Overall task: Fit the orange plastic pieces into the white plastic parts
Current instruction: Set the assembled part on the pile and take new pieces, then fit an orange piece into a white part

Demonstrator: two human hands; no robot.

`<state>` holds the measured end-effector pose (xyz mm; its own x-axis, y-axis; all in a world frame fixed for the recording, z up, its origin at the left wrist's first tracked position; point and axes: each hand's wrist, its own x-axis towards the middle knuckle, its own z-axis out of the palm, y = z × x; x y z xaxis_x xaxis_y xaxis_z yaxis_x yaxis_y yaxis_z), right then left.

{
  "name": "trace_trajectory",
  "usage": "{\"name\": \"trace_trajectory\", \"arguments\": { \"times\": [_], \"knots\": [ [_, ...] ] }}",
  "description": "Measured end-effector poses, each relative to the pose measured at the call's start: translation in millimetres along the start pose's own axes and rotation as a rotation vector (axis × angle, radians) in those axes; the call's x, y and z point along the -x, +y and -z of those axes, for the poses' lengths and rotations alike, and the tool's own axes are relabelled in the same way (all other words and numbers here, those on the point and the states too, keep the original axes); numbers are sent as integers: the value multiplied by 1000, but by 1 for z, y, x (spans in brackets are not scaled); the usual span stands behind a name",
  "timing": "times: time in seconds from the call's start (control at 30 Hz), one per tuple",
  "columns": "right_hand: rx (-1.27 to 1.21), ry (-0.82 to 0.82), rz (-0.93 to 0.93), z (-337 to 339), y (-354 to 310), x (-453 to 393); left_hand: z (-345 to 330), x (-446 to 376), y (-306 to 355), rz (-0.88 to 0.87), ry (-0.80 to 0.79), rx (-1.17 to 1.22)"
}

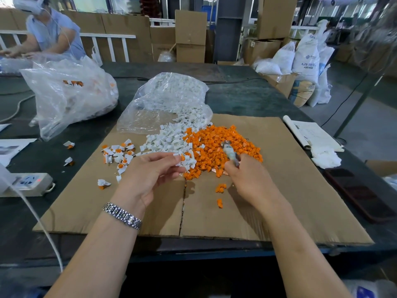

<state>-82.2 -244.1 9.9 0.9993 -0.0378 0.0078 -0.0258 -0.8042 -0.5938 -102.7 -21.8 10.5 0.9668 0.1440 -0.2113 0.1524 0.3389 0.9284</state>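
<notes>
A heap of orange plastic pieces (223,147) lies on the cardboard sheet (279,201), touching a heap of white plastic parts (169,139) to its left. My left hand (150,175) pinches a white part with an orange piece in it (180,158) at the fingertips, just in front of the white heap. My right hand (247,179) grips a small blurred tool (231,153) that points up over the orange heap. Several fitted white-and-orange parts (118,153) lie scattered to the left.
A clear bag of white parts (167,97) lies behind the heaps; a bigger bag (68,93) sits far left. A power strip (28,183), papers (311,134), white cloth (326,158) and a dark phone (361,194) flank the cardboard. Another person (49,33) works at back left.
</notes>
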Motion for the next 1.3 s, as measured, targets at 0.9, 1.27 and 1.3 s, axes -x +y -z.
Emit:
{"name": "trace_trajectory", "arguments": {
  "times": [0.9,1.27,1.3],
  "knots": [
    [-287,-323,109,-20,-57,43,-9,3,7,-146,89,-173],
    [-187,-301,113,-32,-50,36,-7,-3,-4,-92,92,-115],
    [-206,-326,117,-30,-49,34,-8,-4,-5,-88,87,-120]
  ]
}}
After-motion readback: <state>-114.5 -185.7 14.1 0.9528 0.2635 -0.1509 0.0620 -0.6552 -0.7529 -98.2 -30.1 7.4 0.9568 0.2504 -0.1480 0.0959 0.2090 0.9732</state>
